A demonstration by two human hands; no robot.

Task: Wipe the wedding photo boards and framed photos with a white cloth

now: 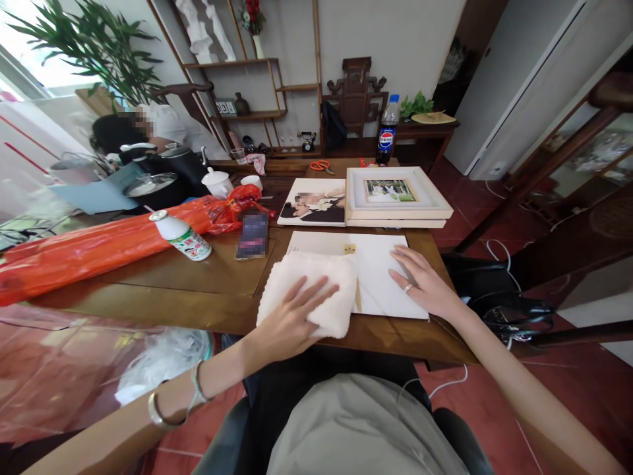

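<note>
Seated at a wooden surface [198, 290], 12 o'clock pointing away from the body.

Left hand [291, 316]: palm down on a folded white towel [311, 270], fingers spread flat, open, gripping nothing. Right hand [420, 280]: ring on 1 finger, also open and flat, resting on a white board [380, 260].

Towel: lies at the near edge of the surface, covering the board's left part and overhanging it toward 9 o'clock. The left hand rests on its near half, and most of the cloth shows at 12 o'clock from the fingertips. Judged soft, light and limp. It would likely bunch under an uneven push. Best hold is a pinch at a fold or corner.

Board: thin, flat and rectangular, with a small yellowish tag near its far edge. The right hand sits on its right part, and the wrist crosses the near-right corner. Judged stiff, light and smooth, so it may slide on the polished wood. Take it by the edges.

Around: at 12 o'clock from the board, a photo print [314, 201] lies beside a stack of white picture frames [395, 211]. At 10 o'clock are a phone [252, 234], a small white bottle [180, 235] and a long orange plastic bag [89, 247]. At the far edge are scissors [321, 165] and a Pepsi bottle [387, 128]. Another person sits far off at 10 o'clock.
</note>
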